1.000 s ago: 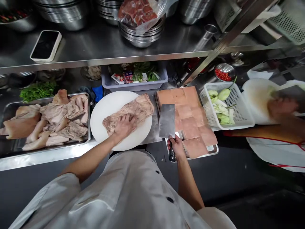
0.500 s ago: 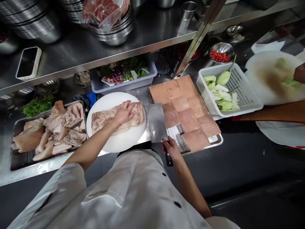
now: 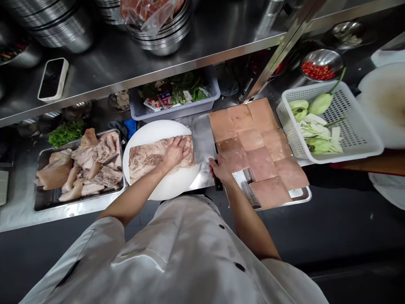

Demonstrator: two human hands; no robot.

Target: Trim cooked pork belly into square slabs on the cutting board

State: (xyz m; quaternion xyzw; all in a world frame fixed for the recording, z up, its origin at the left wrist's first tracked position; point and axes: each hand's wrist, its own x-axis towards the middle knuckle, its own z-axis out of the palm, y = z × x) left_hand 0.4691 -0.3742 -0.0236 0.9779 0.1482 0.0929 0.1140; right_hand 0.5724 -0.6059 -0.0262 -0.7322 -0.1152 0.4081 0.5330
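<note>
A slab of pale cooked meat (image 3: 148,158) lies on a round white cutting board (image 3: 171,185). My left hand (image 3: 175,152) rests on the slab near its right end, fingers spread and pressing down. In my right hand (image 3: 220,169) is a broad cleaver (image 3: 203,135), gripped by its dark handle. The blade sits just beside the right end of the meat; whether it touches is unclear. Right of the cleaver, square pieces of pork skin (image 3: 262,162) overlap in rows on a metal tray (image 3: 303,195).
To the left, a dark metal tray (image 3: 47,204) holds chunks of cooked meat. A lavender bin (image 3: 177,113) with greens and packets stands behind the board. A white basket (image 3: 360,126) of green eggplants is at right. Overhead, a steel shelf (image 3: 95,78) carries a phone (image 3: 53,79) and bowls.
My right hand has carried the cleaver forward, up beside the meat's right end. My left hand stays on the slab. The view has shifted rightward on the scene's left, and another person's hand has left view.
</note>
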